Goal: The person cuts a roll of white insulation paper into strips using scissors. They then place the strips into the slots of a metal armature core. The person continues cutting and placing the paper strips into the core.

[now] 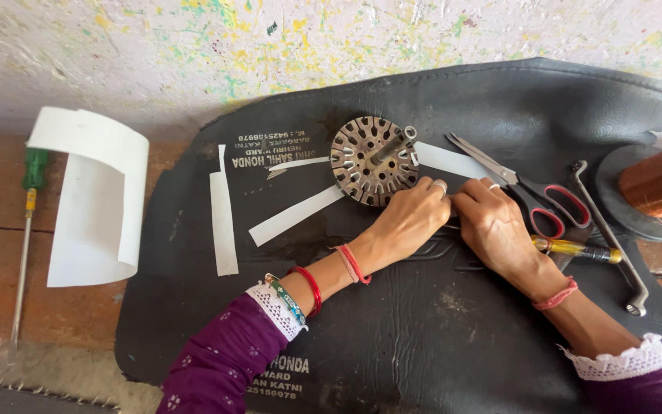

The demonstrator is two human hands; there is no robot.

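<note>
A round slotted metal motor core [368,159] with a shaft sticking up lies on a black mat [438,322]. My left hand [411,218] rests right below the core, fingers pinched on a small white paper piece I can barely see. Touching it, my right hand [496,222] pinches the same spot, next to a white paper strip [450,161] that runs right from the core. Both wrists wear red bangles and purple sleeves with white lace.
Red-handled scissors [534,195], a yellow-handled screwdriver [576,249] and a bent metal rod [611,234] lie right of my hands. A copper wire spool [657,180] stands far right. White paper strips [224,218], a curled paper sheet [93,199] and a green screwdriver [28,230] lie left.
</note>
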